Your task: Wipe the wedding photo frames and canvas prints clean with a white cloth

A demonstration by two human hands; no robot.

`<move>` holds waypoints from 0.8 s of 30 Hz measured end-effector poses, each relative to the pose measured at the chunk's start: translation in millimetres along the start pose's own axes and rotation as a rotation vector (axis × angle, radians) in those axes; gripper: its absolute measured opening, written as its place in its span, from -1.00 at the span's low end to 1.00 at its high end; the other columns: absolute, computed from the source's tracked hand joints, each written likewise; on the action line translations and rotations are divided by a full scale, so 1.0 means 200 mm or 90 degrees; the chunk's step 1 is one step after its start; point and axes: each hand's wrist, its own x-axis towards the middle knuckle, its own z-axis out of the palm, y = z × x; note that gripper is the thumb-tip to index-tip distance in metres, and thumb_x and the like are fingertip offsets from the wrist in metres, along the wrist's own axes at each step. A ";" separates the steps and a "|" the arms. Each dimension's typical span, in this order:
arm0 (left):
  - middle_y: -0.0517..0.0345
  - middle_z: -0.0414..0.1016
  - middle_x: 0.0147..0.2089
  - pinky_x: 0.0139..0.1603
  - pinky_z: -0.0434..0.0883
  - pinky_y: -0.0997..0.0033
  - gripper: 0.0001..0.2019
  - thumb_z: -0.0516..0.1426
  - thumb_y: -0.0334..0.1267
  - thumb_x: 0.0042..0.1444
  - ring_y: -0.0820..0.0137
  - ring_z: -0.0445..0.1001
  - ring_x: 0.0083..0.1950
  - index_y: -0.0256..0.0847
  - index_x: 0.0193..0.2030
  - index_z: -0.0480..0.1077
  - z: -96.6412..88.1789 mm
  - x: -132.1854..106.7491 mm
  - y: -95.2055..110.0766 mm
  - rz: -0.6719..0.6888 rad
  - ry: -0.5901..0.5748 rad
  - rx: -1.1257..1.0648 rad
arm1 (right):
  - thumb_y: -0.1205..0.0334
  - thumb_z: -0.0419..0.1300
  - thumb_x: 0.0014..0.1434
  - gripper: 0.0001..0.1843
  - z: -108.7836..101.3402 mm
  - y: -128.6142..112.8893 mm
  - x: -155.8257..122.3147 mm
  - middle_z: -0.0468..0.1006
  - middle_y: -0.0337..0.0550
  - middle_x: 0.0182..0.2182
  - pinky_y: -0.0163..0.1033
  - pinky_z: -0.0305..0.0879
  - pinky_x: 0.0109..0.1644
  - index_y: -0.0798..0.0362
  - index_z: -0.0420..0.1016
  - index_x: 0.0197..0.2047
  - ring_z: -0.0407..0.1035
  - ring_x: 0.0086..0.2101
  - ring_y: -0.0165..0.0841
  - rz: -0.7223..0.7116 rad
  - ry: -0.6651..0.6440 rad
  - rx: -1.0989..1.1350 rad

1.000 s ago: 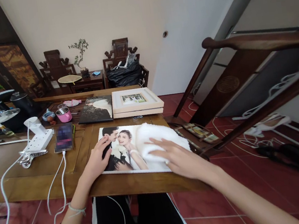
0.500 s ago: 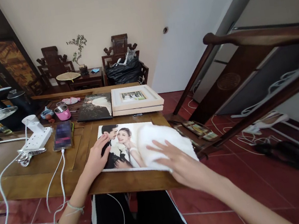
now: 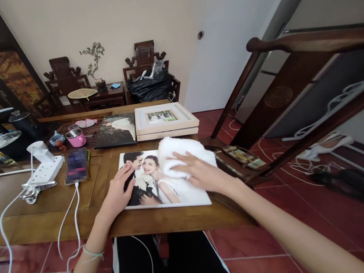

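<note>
A glossy photo panel [image 3: 150, 189] with a couple in wedding dress lies flat near the table's front edge. My left hand [image 3: 120, 188] rests on its left side, fingers stretched out and holding nothing. Over the panel's upper right part my right hand [image 3: 197, 168] has a fluffy white cloth [image 3: 183, 144] under its spread fingers and palm. The thumb's grip on the cloth is partly hidden. Part of the cloth reaches past the panel's right and far edges.
Behind the panel are a dark photo panel [image 3: 115, 130] and stacked pale frames [image 3: 166, 120]. To the left lie a phone [image 3: 77, 165], a power strip [image 3: 46, 171] with white cables and a pink cup [image 3: 76, 137]. A wooden chair [image 3: 311, 43] stands close on the right.
My right hand has moved the white cloth up and left across the photo panel, uncovering its lower right corner. My left hand has stayed in place.
</note>
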 end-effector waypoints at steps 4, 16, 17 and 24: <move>-0.10 0.23 0.32 0.37 0.09 0.14 -0.58 -0.04 -0.20 0.27 0.26 0.14 0.37 -0.31 0.20 0.32 0.01 0.00 -0.01 0.006 0.029 -0.004 | 0.64 -0.07 -0.11 -0.30 0.01 0.12 0.16 0.31 0.13 0.20 0.26 -0.07 0.29 0.14 0.38 0.12 -0.07 0.30 -0.10 0.048 0.011 0.001; -0.08 0.13 0.37 0.32 0.13 -0.03 -0.57 -0.06 -0.21 0.27 0.17 0.10 0.38 -0.24 0.25 0.25 0.03 0.00 0.00 -0.022 0.011 0.011 | 0.67 -0.08 -0.18 -0.40 -0.02 -0.40 -0.38 0.10 -0.02 0.32 0.32 -0.19 0.32 0.09 0.51 -0.14 -0.31 0.33 -0.08 -0.061 -0.043 -0.004; -0.09 0.14 0.37 0.32 0.14 -0.03 -0.58 -0.05 -0.21 0.27 0.16 0.11 0.38 -0.24 0.23 0.26 0.03 0.01 0.00 -0.021 0.010 0.012 | 0.66 -0.08 -0.18 -0.42 -0.02 -0.42 -0.39 0.09 -0.02 0.32 0.31 -0.18 0.32 0.09 0.52 -0.17 -0.29 0.33 -0.07 -0.068 -0.050 -0.003; -0.10 0.18 0.35 0.32 0.15 -0.02 -0.60 -0.04 -0.20 0.26 0.18 0.13 0.37 -0.25 0.19 0.30 0.02 0.00 -0.01 -0.006 0.017 0.004 | 0.64 -0.06 -0.19 -0.26 -0.02 -0.24 -0.12 0.16 -0.05 0.30 0.30 -0.17 0.31 0.03 0.44 0.06 -0.17 0.32 -0.09 -0.025 -0.048 0.022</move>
